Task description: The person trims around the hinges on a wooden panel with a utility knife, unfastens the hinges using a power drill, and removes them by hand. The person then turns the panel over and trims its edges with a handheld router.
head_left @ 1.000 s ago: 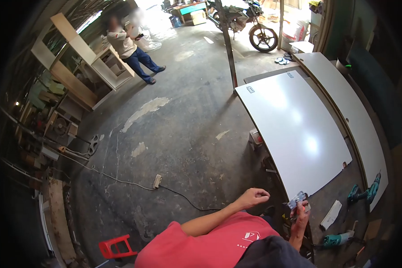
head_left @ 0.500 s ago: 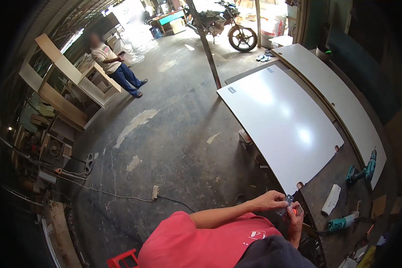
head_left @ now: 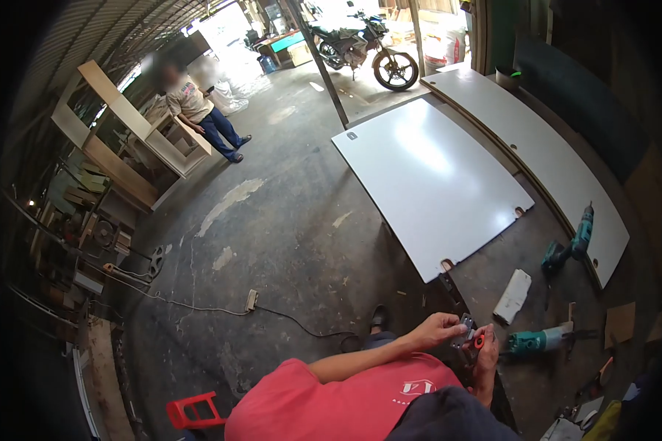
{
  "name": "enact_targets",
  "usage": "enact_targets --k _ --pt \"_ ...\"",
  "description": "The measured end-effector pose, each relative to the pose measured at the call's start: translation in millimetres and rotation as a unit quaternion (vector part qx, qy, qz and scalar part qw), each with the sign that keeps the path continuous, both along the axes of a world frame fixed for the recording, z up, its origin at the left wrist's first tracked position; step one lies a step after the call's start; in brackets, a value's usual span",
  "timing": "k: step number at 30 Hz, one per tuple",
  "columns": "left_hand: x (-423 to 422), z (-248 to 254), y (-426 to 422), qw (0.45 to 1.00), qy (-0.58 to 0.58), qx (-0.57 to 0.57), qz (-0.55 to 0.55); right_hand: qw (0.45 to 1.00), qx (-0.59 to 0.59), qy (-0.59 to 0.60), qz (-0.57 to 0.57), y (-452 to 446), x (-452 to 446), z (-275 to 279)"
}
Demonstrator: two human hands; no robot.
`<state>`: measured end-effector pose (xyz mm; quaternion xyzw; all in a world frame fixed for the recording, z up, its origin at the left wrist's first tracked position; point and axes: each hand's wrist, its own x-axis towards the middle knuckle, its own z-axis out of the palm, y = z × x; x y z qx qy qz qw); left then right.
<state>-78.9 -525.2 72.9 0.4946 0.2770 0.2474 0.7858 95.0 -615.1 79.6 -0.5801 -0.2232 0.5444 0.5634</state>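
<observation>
Near the workbench edge, my left hand [head_left: 435, 330] pinches a small grey metal hinge [head_left: 465, 323]. My right hand [head_left: 485, 357] is closed just beside it, around an orange-red handle [head_left: 479, 342]; the working end of that tool cannot be made out. The two hands are close together in front of my red shirt. Beyond them lies a glossy white panel [head_left: 434, 184] with notches along its near edge. A white narrow box [head_left: 513, 296] and a teal power tool [head_left: 531, 342] lie on the bench to the right of my hands.
A teal cordless drill [head_left: 582, 234] rests by a long white board [head_left: 537, 162]. A power strip [head_left: 251, 300] with its cord lies on the floor, a red stool [head_left: 195, 410] at lower left. A person [head_left: 195, 110] stands by wooden shelving [head_left: 118, 143]; a motorcycle [head_left: 360, 48] stands behind.
My view has shifted, so the panel and bench tools appear further left and up. Both hands keep hold of the hinge and handle. The standing person has lowered an arm.
</observation>
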Motion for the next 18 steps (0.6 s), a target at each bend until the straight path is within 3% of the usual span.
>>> enact_targets --k 4,8,14,16,18 --pt "27.9 1.0 -55.3 0.997 0.045 0.052 -0.022 0.999 0.045 -0.012 0.019 -32.7 47.3 -13.3" --pt "25.5 2.9 -88.6 0.994 0.106 0.027 0.015 0.999 -0.006 -0.011 0.048 -46.1 65.6 -24.5" --pt "17.1 -0.3 -93.8 0.993 0.104 0.002 0.056 0.999 -0.015 -0.004 0.037 -49.3 53.5 -12.4" --pt "2.8 3.4 -89.1 0.990 0.138 0.001 0.006 1.000 -0.014 -0.004 0.025 -50.6 43.1 -10.3" --pt "-6.3 3.6 -81.1 0.991 0.112 0.071 0.026 0.999 -0.024 -0.006 0.021 -45.5 30.6 -13.1"
